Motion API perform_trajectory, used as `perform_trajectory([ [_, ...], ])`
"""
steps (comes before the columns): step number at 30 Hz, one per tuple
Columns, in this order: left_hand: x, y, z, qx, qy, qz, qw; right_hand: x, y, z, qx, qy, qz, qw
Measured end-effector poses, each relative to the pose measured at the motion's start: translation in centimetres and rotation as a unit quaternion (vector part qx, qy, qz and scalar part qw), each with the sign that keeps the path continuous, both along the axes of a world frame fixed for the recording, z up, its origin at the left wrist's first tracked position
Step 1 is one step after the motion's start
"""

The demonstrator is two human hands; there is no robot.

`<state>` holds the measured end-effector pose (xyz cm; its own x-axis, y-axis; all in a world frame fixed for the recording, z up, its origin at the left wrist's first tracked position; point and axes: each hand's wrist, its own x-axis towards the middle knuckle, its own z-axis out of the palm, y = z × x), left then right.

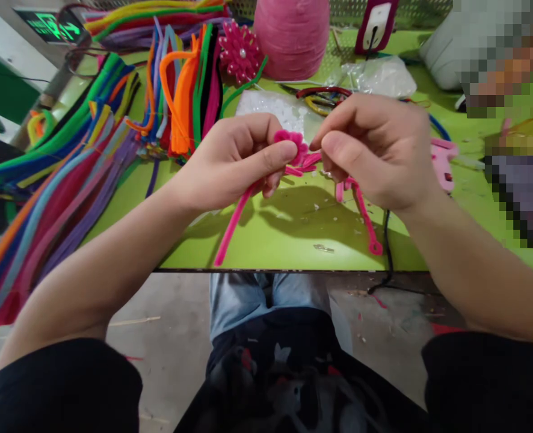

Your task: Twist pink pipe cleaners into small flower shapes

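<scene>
Between thumb and fingers, my left hand (243, 159) pinches a small pink looped flower (299, 146) of fuzzy stem, and a straight pink stem (233, 228) hangs below that hand. Just right of the flower is my right hand (375, 150), its thumb and forefinger closed near each other; whatever they hold is too small to make out. Beneath the right hand, a pink stem with a curled end (366, 219) lies on the green table (284, 246). More pink pieces (310, 162) lie behind the hands.
Bundles of coloured fuzzy stems (68, 174) cover the left side. At the back stand a pink spool (292, 39) and a beaded pink flower (240, 52). Pliers (323, 99) and clear bags (379, 77) lie behind my hands. A black cord (387, 246) hangs over the front edge.
</scene>
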<state>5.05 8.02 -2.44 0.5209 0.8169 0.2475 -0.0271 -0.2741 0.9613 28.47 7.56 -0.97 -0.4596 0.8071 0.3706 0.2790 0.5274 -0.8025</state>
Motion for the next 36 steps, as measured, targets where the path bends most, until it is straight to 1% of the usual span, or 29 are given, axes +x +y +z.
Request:
perform_trajectory([
  [1,-0.1,0.1,-0.2,0.032,-0.004,-0.003,0.999,-0.2,-0.2,0.1,-0.077,0.034,0.012,0.996],
  [2,-0.2,0.2,-0.4,0.055,-0.004,-0.009,0.998,-0.5,-0.3,0.2,-0.131,0.062,0.031,0.989],
  [4,-0.3,0.2,-0.7,0.084,0.002,-0.012,0.996,-1.0,-0.4,0.4,-0.195,0.091,0.060,0.975],
  [6,-0.2,0.0,-0.8,0.091,0.024,0.005,0.996,-1.5,-0.4,0.5,-0.201,0.102,0.066,0.972],
  [7,-0.1,-0.1,-0.7,0.087,0.035,0.017,0.995,-1.6,-0.5,0.4,-0.191,0.095,0.059,0.975],
  [9,0.1,-0.5,-0.4,0.056,0.058,0.040,0.996,-1.7,-0.6,0.3,-0.154,0.067,0.032,0.985],
  [11,0.5,-0.8,-0.1,0.007,0.074,0.045,0.996,-1.6,-0.9,0.1,-0.115,0.043,-0.002,0.992],
  [13,0.7,-0.8,0.1,-0.030,0.076,0.045,0.996,-1.6,-1.3,-0.1,-0.095,0.028,-0.032,0.995],
  [14,0.8,-0.8,0.1,-0.038,0.075,0.048,0.995,-1.6,-1.4,-0.1,-0.092,0.026,-0.044,0.994],
  [16,0.8,-0.6,0.0,-0.027,0.064,0.052,0.996,-1.6,-1.5,0.0,-0.095,0.032,-0.052,0.994],
  [18,0.6,-0.4,-0.3,0.010,0.059,0.049,0.997,-1.6,-1.2,0.2,-0.112,0.049,-0.037,0.992],
  [21,0.2,-0.2,-0.6,0.078,0.082,0.053,0.992,-1.3,-0.4,0.5,-0.164,0.065,0.019,0.984],
  [23,0.1,-0.1,-0.6,0.102,0.104,0.060,0.988,-1.0,0.2,0.7,-0.187,0.058,0.055,0.979],
  [25,0.0,-0.1,-0.5,0.102,0.108,0.046,0.988,-0.8,0.5,0.8,-0.201,0.041,0.075,0.976],
  [28,0.0,-0.3,-0.4,0.098,0.116,0.037,0.988,-0.6,0.8,0.9,-0.234,0.033,0.066,0.969],
  [32,0.2,-0.6,-0.5,0.137,0.145,0.075,0.977,-1.1,0.9,0.5,-0.303,0.032,0.041,0.952],
  [36,0.4,-0.8,-0.9,0.134,0.148,0.098,0.975,-1.7,0.8,0.2,-0.357,0.075,-0.004,0.931],
])
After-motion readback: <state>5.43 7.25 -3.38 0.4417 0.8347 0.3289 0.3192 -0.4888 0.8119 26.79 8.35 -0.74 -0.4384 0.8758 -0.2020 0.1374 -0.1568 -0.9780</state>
